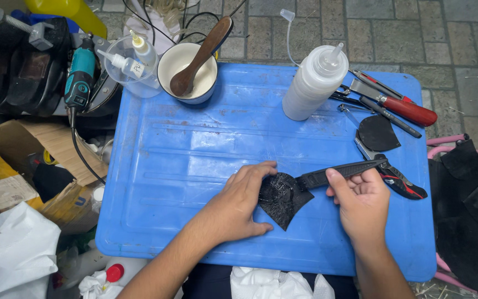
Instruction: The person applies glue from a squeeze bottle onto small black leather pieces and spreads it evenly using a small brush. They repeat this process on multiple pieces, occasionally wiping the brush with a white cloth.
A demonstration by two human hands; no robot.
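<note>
My left hand [239, 202] presses flat on the blue plastic lid [183, 160], its fingers pinning a black fan-shaped rubber piece [283, 202] that glistens as if wet. My right hand [360, 202] grips the handle of a long black brush-like tool [341, 170], whose head lies on the piece's upper right edge. A second dark piece of the same shape [377, 133] lies further back on the right.
At the back stand a white squeeze bottle [313, 83] and a white cup [186, 75] with a wooden spoon. Red-handled pliers [402, 105] and cutters [396, 177] lie on the right. A teal rotary tool [79, 77], cardboard box [34, 160] and white bags crowd the left.
</note>
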